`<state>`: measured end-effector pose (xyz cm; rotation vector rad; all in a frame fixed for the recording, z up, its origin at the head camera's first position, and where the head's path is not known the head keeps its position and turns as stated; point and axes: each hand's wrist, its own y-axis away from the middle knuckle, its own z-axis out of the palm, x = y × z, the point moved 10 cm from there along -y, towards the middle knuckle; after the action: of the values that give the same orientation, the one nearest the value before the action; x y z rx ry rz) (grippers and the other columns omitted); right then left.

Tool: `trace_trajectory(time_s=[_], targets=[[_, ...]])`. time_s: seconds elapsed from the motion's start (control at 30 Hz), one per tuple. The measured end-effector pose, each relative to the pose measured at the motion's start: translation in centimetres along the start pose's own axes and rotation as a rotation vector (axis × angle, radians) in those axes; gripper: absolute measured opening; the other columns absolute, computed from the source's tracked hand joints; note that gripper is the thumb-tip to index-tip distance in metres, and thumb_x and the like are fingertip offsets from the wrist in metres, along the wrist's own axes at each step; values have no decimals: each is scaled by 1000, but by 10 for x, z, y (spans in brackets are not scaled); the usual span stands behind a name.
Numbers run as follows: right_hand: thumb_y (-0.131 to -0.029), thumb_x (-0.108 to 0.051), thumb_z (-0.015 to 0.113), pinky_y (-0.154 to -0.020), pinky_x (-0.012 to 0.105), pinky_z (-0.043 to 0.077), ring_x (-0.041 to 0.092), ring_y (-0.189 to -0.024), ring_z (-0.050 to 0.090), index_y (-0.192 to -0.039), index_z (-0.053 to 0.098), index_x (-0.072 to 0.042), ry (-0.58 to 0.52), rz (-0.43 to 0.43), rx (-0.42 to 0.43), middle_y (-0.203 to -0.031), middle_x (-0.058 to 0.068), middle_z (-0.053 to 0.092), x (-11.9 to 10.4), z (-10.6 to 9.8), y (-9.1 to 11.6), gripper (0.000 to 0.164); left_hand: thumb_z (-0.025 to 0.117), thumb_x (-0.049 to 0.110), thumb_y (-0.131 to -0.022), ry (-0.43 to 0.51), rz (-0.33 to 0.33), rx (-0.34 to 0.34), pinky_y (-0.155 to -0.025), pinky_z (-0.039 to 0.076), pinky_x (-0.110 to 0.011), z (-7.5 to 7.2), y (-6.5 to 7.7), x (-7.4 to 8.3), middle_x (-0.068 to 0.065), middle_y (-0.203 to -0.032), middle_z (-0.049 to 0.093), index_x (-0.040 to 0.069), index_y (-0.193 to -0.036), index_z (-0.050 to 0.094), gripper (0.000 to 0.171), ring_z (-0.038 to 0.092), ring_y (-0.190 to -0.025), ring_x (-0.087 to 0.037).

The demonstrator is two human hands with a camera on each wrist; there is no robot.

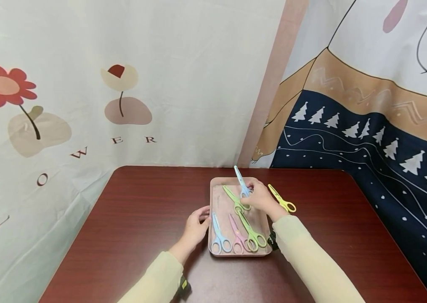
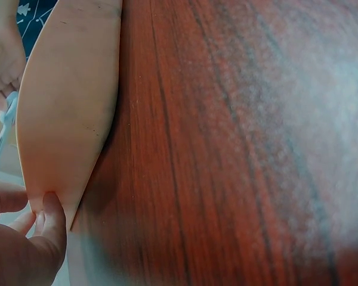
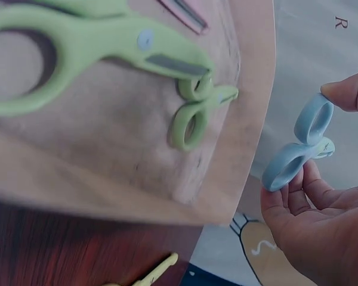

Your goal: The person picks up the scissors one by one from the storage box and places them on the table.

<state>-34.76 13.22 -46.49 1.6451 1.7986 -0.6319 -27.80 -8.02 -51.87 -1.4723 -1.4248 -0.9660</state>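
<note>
A light pink tray (image 1: pixel 218 198) lies on the table, and my left hand (image 1: pixel 193 227) pinches its left edge. In the left wrist view, the thumb presses the outer wall of the tray (image 2: pixel 71 107), with fingers at its rim. My right hand (image 1: pixel 260 198) holds blue scissors (image 1: pixel 240 179) by the handle loops above the tray's far part, blades pointing away. The right wrist view shows thumb and fingertips on the two loops. Inside the tray lie green scissors (image 1: pixel 232 195), larger-looking green scissors (image 1: pixel 247 225), pink scissors (image 1: pixel 234 227) and another blue pair (image 1: pixel 217 227).
Yellow scissors (image 1: pixel 278 197) lie on the dark red-brown table (image 1: pixel 141 210), right of the tray and near the right forearm. Behind the table hangs a white printed cloth (image 1: pixel 198 84), with a dark blue patterned part (image 1: pixel 330 155) to the right.
</note>
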Motion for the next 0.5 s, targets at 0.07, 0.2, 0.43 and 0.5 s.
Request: trace_trajectory(time_s=[0.07,0.2,0.43,0.5], targets=[[-66,-12,73,-76,31,45,24,-92,49,-107,54,-1,-7,-3,10,-102,13,53,3,-5,1,46,58,-1,-88,-5,6,0,-87,52,-35,0,0,0,-19,-115,63,-3,-125,57,37,63,-102,-28],[-68,-13,74,-79,32,46,27,-94,49,-110,54,1,-28,11,22,-105,16,53,11,-15,4,48,58,-2,-88,1,13,-6,-87,52,-35,1,0,1,-20,-115,63,-4,-125,57,37,63,-102,-29],[-69,-13,74,-83,39,48,33,-100,51,-114,52,4,6,1,33,-108,19,52,17,-26,9,53,58,-1,-89,-11,24,-13,-87,52,-35,1,0,3,-20,-114,63,-4,-125,57,36,63,-101,-29],[-68,-13,74,-83,40,49,34,-99,51,-114,51,5,33,-11,37,-107,19,51,17,-28,10,54,58,-1,-88,-17,27,-10,-87,52,-35,0,0,3,-20,-114,63,-4,-125,57,36,63,-101,-29]])
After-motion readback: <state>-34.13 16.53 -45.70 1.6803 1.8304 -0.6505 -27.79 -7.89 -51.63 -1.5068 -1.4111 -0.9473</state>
